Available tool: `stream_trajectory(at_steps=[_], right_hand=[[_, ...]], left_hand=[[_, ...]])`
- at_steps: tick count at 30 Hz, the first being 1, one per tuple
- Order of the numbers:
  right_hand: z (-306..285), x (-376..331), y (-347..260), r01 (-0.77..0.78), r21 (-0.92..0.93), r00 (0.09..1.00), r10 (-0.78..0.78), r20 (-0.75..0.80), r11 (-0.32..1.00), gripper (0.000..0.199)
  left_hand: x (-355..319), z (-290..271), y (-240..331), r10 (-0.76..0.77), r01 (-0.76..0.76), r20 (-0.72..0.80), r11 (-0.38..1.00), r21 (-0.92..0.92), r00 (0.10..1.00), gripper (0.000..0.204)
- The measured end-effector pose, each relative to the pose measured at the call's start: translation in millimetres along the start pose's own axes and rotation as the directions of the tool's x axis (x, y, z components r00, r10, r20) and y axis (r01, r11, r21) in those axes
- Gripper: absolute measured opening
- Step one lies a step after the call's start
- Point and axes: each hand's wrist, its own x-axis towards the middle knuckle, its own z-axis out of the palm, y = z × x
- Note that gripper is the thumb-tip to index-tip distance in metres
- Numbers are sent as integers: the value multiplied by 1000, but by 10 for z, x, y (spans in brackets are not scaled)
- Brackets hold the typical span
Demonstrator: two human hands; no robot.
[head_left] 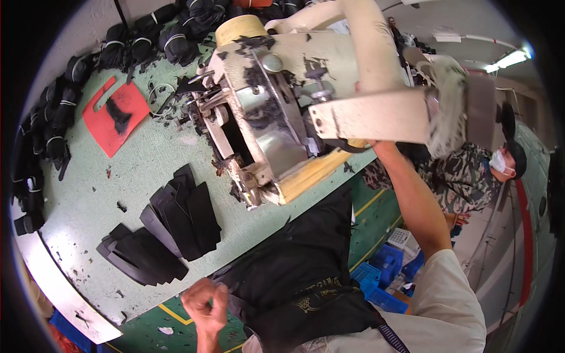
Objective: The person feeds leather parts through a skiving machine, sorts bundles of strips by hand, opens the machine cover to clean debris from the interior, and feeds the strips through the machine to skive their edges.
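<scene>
A cream bench machine (253,126) with bare metal plates, a knob and black scraps caught on it stands on the pale green table (132,197). My right forearm (406,182) reaches up to the machine's right side. The blurred cream machine arm (371,117) hides most of my right hand, so its fingers cannot be made out. My left hand (206,303) is curled loosely in front of the table's near edge, beside my black apron (306,265). Nothing shows between its fingers. On the table left of the machine lie two fanned stacks of flat black pieces (185,215).
Tied black bundles (176,46) line the table's far and left edges. A red sheet with a slot (120,117) lies near a thin ring (160,99). Black scraps litter the tabletop. Blue crates (376,273) stand on the floor at right, near a masked person in camouflage (465,176).
</scene>
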Motion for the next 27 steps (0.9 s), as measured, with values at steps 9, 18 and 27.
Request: stream_trajectory(at_steps=[9,18,27], right_hand=[[306,-65,-142,-184,-190,976,156,-151,964,24],[232,-26,-230,-261,-108,955,241,-171,959,20],[228,-35,-228,-269,-95,958,256,-133,958,20]], left_hand=[[564,-152,424,-41,48,29,945,-323,999,16],[1237,108,707,-124,177,195,944,-280,973,15],[1515,269,711,-135,160,177,978,-133,975,27]])
